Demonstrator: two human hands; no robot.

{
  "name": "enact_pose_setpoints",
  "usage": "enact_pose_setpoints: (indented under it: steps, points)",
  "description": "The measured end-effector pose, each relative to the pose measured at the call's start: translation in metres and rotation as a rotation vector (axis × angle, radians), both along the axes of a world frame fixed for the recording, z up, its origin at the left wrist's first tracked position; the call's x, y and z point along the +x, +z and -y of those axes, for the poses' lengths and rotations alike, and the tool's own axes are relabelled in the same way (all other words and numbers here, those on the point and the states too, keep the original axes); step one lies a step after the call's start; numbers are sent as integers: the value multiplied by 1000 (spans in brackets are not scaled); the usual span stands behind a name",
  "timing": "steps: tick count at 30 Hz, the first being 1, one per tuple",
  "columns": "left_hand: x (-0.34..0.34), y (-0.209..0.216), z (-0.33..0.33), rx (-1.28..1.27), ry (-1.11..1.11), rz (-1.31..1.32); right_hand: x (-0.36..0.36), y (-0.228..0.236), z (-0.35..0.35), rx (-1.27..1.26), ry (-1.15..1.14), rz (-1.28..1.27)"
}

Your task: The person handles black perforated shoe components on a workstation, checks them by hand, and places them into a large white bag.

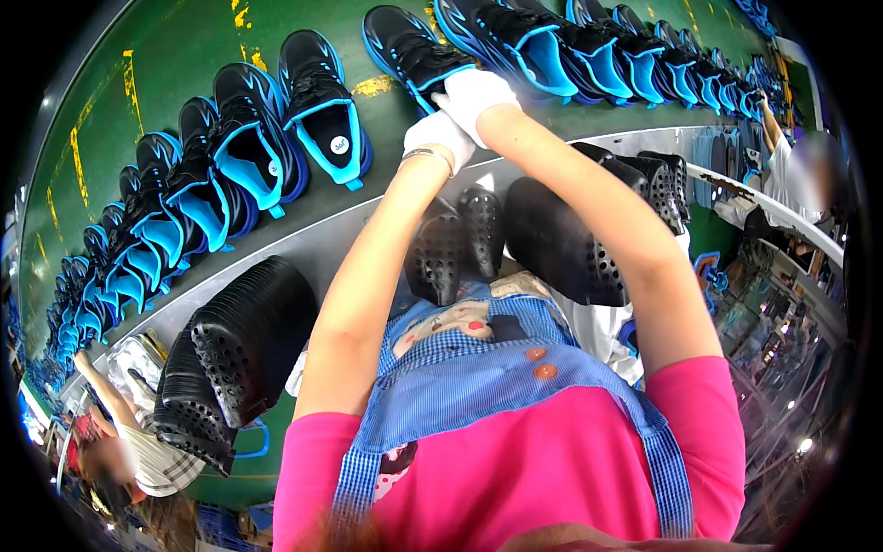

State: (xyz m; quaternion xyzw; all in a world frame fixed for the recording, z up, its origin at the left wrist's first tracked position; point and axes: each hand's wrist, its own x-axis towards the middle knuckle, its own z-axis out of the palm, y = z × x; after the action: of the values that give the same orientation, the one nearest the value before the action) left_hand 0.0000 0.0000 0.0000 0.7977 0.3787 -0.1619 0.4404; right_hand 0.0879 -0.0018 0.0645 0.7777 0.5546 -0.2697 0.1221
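Observation:
Both my hands wear white gloves and meet at the heel opening of a black sneaker [409, 51] with blue trim, on the green table. My right hand [478, 99] is curled over the heel end of that shoe. Just below and to its left, my left hand [440, 143] is closed against the same heel, touching the right. The fingertips are hidden in or behind the shoe's collar, so anything small between them does not show. Left of my hands stands another black sneaker [317, 101], its opening facing me and a round white sticker inside.
Sneaker rows [198, 184] stretch left and right [589, 46] along the green table [166, 55]. Stacks of black perforated insoles [262, 322] stand along the near edge, others [561, 230] below my right forearm. Co-workers stand at far left [156, 451] and far right [800, 175].

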Motion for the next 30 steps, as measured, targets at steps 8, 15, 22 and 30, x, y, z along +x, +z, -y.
enact_pose_setpoints:
  steps: [8,15,22,30]
  points:
    - [7,-21,-4,25,82,-3,-8,-47,-28,264,-219,-76]
    - [-5,-9,-1,177,41,-91,-12,-58,-33,196,-166,-138]
    - [-52,13,0,278,4,-75,25,85,49,197,147,-297]
    - [-103,-7,15,668,56,-61,215,167,370,611,-754,231]
